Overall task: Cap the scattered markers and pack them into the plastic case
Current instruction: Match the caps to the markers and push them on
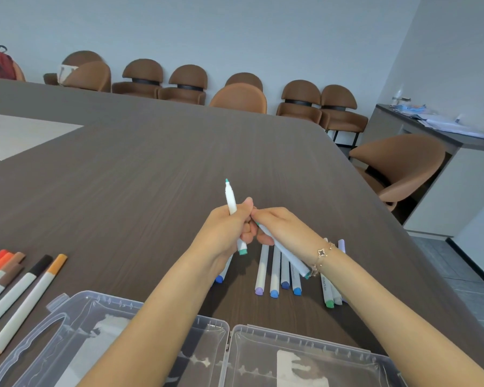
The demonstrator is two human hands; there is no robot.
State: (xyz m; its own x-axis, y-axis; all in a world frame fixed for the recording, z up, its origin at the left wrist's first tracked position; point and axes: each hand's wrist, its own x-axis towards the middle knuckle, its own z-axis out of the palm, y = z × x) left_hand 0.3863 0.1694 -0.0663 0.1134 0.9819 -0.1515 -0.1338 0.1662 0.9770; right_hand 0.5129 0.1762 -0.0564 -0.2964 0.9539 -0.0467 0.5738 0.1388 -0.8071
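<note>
Gripping an uncapped teal marker [230, 201] upright, left hand [226, 229] meets right hand [282, 227], fingers curled around another marker [287, 254].

I see bright, even, diffuse lighting with soft shadows under the hands. Wide-angle distortion bends the table [179, 152] edge and chairs [299, 99]. Background detail is soft.

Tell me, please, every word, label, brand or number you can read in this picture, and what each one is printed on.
No text here can be read.
Green-capped marker on the table: faint print runs along its barrel, too small and blurred to read.
Blue-capped marker: a similar faint mark, unreadable.
Plastic case: pale patches show through the clear plastic; no letters can be made out.
Papers on the side counter: too far and blurred.
</note>
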